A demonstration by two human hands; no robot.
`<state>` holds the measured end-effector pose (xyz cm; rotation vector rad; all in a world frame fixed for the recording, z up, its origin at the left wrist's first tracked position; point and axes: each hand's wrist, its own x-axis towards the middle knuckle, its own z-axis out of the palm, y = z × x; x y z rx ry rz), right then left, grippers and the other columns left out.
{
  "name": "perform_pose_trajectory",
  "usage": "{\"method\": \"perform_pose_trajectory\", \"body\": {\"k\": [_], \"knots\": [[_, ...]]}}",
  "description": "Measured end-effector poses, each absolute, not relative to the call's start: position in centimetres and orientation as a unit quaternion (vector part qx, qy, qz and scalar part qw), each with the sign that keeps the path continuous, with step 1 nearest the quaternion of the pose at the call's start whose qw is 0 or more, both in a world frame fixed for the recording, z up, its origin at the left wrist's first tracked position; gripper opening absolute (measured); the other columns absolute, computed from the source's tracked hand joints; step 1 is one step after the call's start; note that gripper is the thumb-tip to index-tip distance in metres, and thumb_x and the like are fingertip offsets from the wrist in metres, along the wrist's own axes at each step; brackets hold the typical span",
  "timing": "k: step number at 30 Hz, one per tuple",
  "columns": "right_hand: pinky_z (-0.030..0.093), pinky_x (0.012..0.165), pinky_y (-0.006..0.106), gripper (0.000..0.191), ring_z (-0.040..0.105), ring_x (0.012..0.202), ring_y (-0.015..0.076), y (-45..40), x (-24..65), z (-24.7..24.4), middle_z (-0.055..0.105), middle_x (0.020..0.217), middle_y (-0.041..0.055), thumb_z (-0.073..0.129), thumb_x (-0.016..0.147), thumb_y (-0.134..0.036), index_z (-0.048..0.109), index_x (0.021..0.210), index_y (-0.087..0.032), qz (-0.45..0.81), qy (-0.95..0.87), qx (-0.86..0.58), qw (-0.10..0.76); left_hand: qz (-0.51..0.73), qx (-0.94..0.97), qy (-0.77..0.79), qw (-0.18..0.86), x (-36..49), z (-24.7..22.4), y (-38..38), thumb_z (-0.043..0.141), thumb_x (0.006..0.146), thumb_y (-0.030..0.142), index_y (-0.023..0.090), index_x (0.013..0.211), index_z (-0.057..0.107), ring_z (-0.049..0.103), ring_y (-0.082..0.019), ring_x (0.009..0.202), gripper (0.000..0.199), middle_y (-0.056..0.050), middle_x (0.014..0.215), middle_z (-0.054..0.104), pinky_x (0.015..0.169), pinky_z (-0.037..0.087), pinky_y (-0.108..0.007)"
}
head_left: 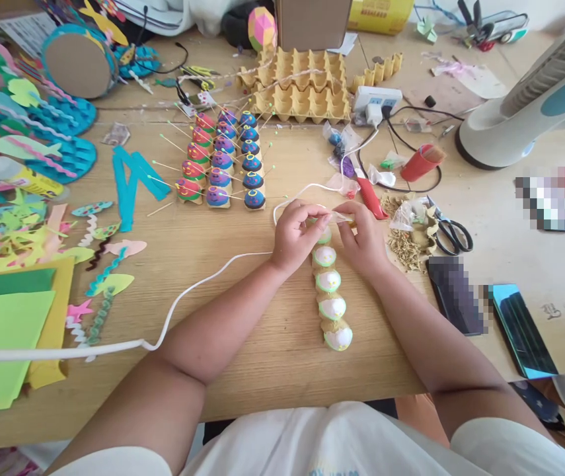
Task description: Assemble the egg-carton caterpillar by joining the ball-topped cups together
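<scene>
A strip of egg-carton cups (332, 296) lies lengthwise in front of me, its bumps capped with white clay with pale green rims and tiny yellow spots. Over its far end, my left hand (298, 235) and my right hand (365, 239) are both closed in a pinch. Between their fingertips stretches a small whitish, translucent piece (340, 217), which looks like thin plastic or clay. The fingers partly cover it and the farthest cup. Just beyond my right hand rests a red tube-like piece (372, 198).
Three rows of painted egg-carton cups (220, 158) bristle with thin sticks. Scissors (449, 231), carton scraps (406, 250) and two phones (523, 330) lie right. A white cable (183, 291) crosses the table beneath my left arm. A fan (520, 106) stands back right; coloured paper (9, 344) lies left.
</scene>
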<state>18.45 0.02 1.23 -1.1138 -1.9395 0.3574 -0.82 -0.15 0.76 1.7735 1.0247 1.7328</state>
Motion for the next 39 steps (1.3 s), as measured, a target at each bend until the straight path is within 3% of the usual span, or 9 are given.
{"method": "perform_pose_trajectory", "body": {"k": [3, 9, 17, 22, 25, 28, 32, 39], "knots": [[0.064, 0.091, 0.045, 0.021, 0.078, 0.107, 0.0277, -0.3, 18.4, 1.1, 0.083, 0.118, 0.0072, 0.066, 0.103, -0.028, 0.065, 0.124, -0.028, 0.111, -0.776, -0.438, 0.441, 0.624, 0.656, 0.361, 0.223, -0.8, 0.6, -0.2, 0.077, 0.107, 0.043, 0.024, 0.101, 0.084, 0.073, -0.014, 0.094, 0.022, -0.002, 0.098, 0.079, 0.084, 0.057, -0.027], [0.064, 0.093, 0.047, 0.024, 0.077, 0.104, 0.0280, 0.3, 18.5, 0.7, 0.085, 0.119, 0.0060, 0.065, 0.101, -0.021, 0.065, 0.123, -0.029, 0.039, -0.795, -0.401, 0.453, 0.622, 0.641, 0.363, 0.266, -0.8, 0.4, -0.4, 0.077, 0.106, 0.054, 0.024, 0.101, 0.086, 0.075, -0.015, 0.098, 0.031, -0.004, 0.102, 0.079, 0.078, 0.056, -0.025], [0.047, 0.129, 0.069, 0.053, 0.061, 0.148, 0.0353, -0.6, 18.7, 1.2, 0.068, 0.161, 0.0086, 0.051, 0.100, -0.012, 0.061, 0.149, -0.031, 0.012, -0.812, -0.424, 0.401, 0.607, 0.556, 0.383, 0.418, -0.3, 0.5, -0.9, 0.087, 0.092, 0.068, 0.022, 0.097, 0.088, 0.074, -0.014, 0.080, 0.046, -0.004, 0.093, 0.086, 0.076, 0.059, -0.027], [0.040, 0.136, 0.073, 0.052, 0.049, 0.163, 0.0383, -0.2, 18.4, 0.5, 0.055, 0.170, 0.0095, 0.062, 0.102, -0.029, 0.056, 0.153, -0.035, 0.075, -0.770, -0.428, 0.468, 0.609, 0.548, 0.371, 0.438, -0.2, 0.6, -0.9, 0.092, 0.090, 0.055, 0.022, 0.095, 0.087, 0.078, -0.015, 0.084, 0.033, -0.003, 0.093, 0.087, 0.079, 0.062, -0.027], [0.055, 0.126, 0.065, 0.062, 0.058, 0.154, 0.0354, 0.8, 18.1, -0.4, 0.060, 0.160, 0.0117, 0.070, 0.101, -0.045, 0.048, 0.159, -0.036, 0.174, -0.703, -0.396, 0.564, 0.620, 0.567, 0.388, 0.379, -0.3, 0.5, -0.9, 0.089, 0.092, 0.046, 0.022, 0.093, 0.086, 0.076, -0.014, 0.081, 0.024, -0.003, 0.092, 0.086, 0.077, 0.062, -0.027], [0.071, 0.094, 0.047, 0.058, 0.075, 0.116, 0.0260, 1.3, 18.0, -1.0, 0.072, 0.132, 0.0068, 0.069, 0.103, -0.058, 0.050, 0.153, -0.038, 0.335, -0.635, -0.371, 0.589, 0.637, 0.581, 0.391, 0.323, -0.5, 0.3, -0.8, 0.086, 0.095, 0.037, 0.022, 0.094, 0.085, 0.077, -0.014, 0.082, 0.015, -0.002, 0.094, 0.086, 0.079, 0.063, -0.026], [0.062, 0.061, 0.028, 0.053, 0.070, 0.078, 0.0155, 1.0, 17.9, -0.3, 0.071, 0.102, -0.0005, 0.073, 0.099, -0.069, 0.058, 0.138, -0.037, 0.466, -0.560, -0.360, 0.584, 0.641, 0.605, 0.377, 0.285, -0.7, 0.1, -0.7, 0.083, 0.098, 0.031, 0.023, 0.096, 0.084, 0.078, -0.013, 0.085, 0.009, -0.002, 0.096, 0.087, 0.080, 0.063, -0.025], [0.058, 0.060, 0.021, 0.052, 0.064, 0.070, 0.0096, 0.6, 17.0, 1.1, 0.065, 0.089, -0.0065, 0.090, 0.090, -0.061, 0.056, 0.119, -0.034, 0.494, -0.542, -0.327, 0.596, 0.624, 0.608, 0.361, 0.333, -0.6, 0.0, -0.7, 0.082, 0.101, 0.047, 0.024, 0.097, 0.084, 0.081, -0.017, 0.099, 0.023, -0.005, 0.105, 0.088, 0.084, 0.062, -0.028]]}}
